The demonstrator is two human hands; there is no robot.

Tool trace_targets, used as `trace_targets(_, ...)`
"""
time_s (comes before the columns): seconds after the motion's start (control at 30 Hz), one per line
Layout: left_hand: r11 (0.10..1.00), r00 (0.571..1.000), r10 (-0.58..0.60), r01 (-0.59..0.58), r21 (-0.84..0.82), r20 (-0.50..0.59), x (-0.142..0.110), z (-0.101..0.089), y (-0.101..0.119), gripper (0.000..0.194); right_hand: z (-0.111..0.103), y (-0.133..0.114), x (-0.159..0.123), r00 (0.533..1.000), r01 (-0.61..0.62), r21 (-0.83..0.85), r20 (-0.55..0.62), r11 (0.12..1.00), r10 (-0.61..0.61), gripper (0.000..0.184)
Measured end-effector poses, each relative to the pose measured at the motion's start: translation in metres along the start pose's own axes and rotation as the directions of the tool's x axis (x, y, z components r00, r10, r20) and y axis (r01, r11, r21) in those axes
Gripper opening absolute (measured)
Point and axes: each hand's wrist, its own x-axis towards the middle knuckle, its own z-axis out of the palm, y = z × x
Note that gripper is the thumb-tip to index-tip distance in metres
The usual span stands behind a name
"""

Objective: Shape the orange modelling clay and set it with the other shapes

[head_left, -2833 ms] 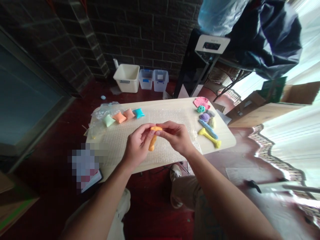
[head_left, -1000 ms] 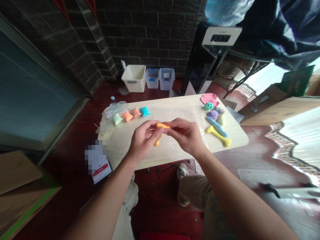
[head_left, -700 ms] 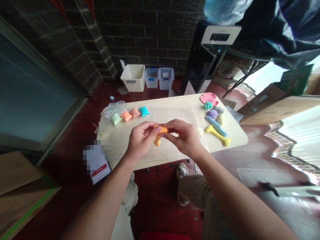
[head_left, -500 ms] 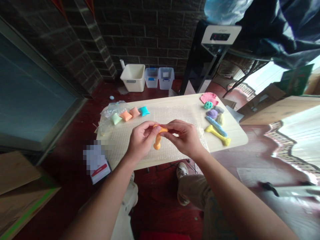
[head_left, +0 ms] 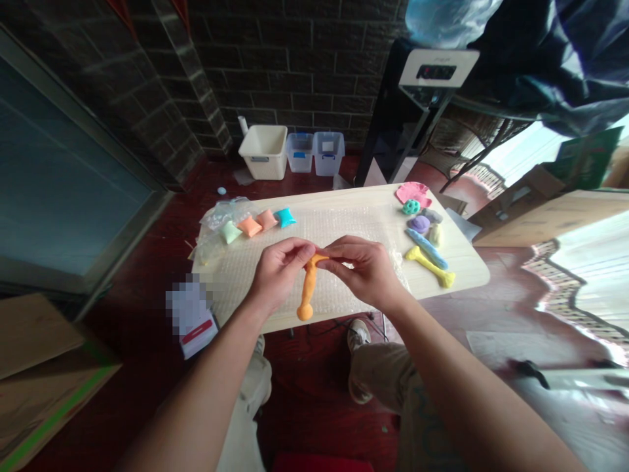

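Between my two hands, above the table, is a piece of orange modelling clay (head_left: 308, 288). It hangs down as a long strip with a rounded knob at its lower end. My left hand (head_left: 280, 269) pinches the top of the clay from the left, thumb against fingers. From the right, my right hand (head_left: 361, 267) pinches the same upper end, where the clay is drawn sideways. Fingertips cover part of that upper end. Beneath the hands, a sheet of bubble wrap (head_left: 339, 226) lies on the pale wooden table (head_left: 472, 269).
Pillow-shaped clay packs, among them a blue one (head_left: 285, 217), lie at the table's back left by crumpled plastic (head_left: 221, 213). Along the right are shaped clay pieces, including a yellow bone shape (head_left: 431, 267) and a blue roll (head_left: 426, 248). Bins (head_left: 268, 157) stand behind the table.
The orange clay hangs lower and looks longer than before, its knob now nearer the table's front edge. Both hands keep their pinch in nearly the same place.
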Motion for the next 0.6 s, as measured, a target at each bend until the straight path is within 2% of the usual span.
trace_targets(0.17,0.986,0.991,-0.112,0.119,-0.114,0.067,0.002,0.002,0.000,0.035,-0.001,0.000,-0.001,0.999,-0.013,0.004,-0.037,1.000,0.013,0.022)
trace_targets(0.33,0.979,0.989,-0.133,0.141,-0.144,0.065,0.001,0.001,-0.002,0.033,-0.007,0.000,0.000,0.999,0.007,0.016,0.033,1.000,-0.008,0.022)
trace_targets(0.47,0.969,0.975,-0.193,0.207,-0.138,0.106,0.001,-0.002,-0.003,0.035,-0.012,0.000,0.001,0.994,0.010,0.002,0.107,1.000,-0.010,0.020)
trace_targets(0.6,0.969,0.976,-0.193,0.206,-0.135,0.102,0.002,-0.002,-0.001,0.037,-0.010,0.001,0.000,0.996,-0.007,0.065,0.091,0.998,0.001,0.025)
